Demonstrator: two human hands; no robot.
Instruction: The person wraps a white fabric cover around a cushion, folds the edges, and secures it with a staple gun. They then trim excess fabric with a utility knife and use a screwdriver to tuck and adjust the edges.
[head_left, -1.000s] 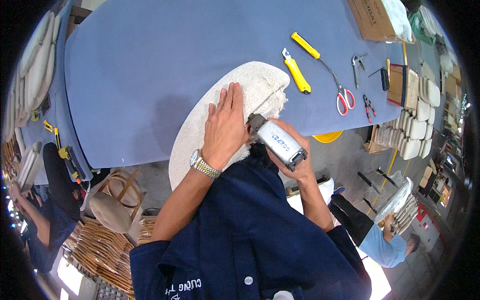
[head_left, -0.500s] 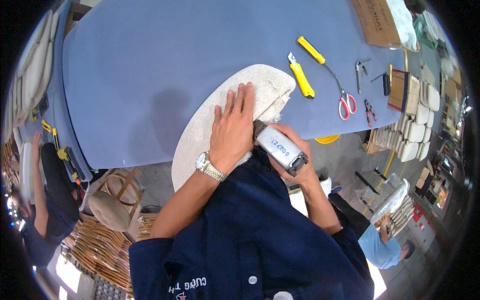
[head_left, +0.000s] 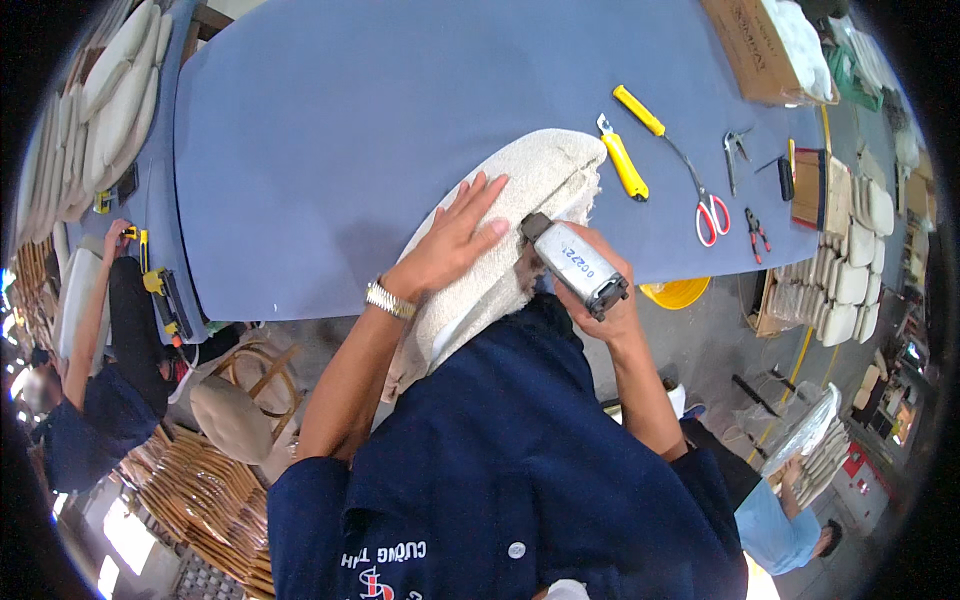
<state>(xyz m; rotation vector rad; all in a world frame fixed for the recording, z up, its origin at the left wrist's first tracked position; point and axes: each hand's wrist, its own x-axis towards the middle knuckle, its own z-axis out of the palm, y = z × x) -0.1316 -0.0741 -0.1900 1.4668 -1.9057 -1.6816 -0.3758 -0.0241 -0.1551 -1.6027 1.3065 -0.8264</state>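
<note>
Head view puts the pad (head_left: 505, 268) at the near edge of the desk (head_left: 330, 150), its far end over the blue top and its near end coming past the edge toward the dark shirt (head_left: 480, 440). We judge it light and fairly soft, with some stiffness in the body; its rough cream weave should grip well rather than slip, though the frayed right border could pull loose. We would take hold of it with a flat palm on the broad face, or by the rounded rim, away from those threads.

Our left hand (head_left: 450, 250) lies palm down on the pad, thumb apart from the fingers, clamped on nothing. Our right hand (head_left: 607, 250) is wrapped around the stapler (head_left: 575, 258), as we take it to be: a silvery, boxy metal body with dark ends, its nose at the pad; it is probably hard and rather heavy.

Beyond the pad's tip lies a knife (head_left: 625, 172) with a smooth yellow handle, then scissors (head_left: 706, 228) with looped red-and-white grips, and small pliers (head_left: 758, 235). Farther off stands a brown cardboard box (head_left: 750, 45); below the desk edge shows a round yellow bowl (head_left: 675, 293).
</note>
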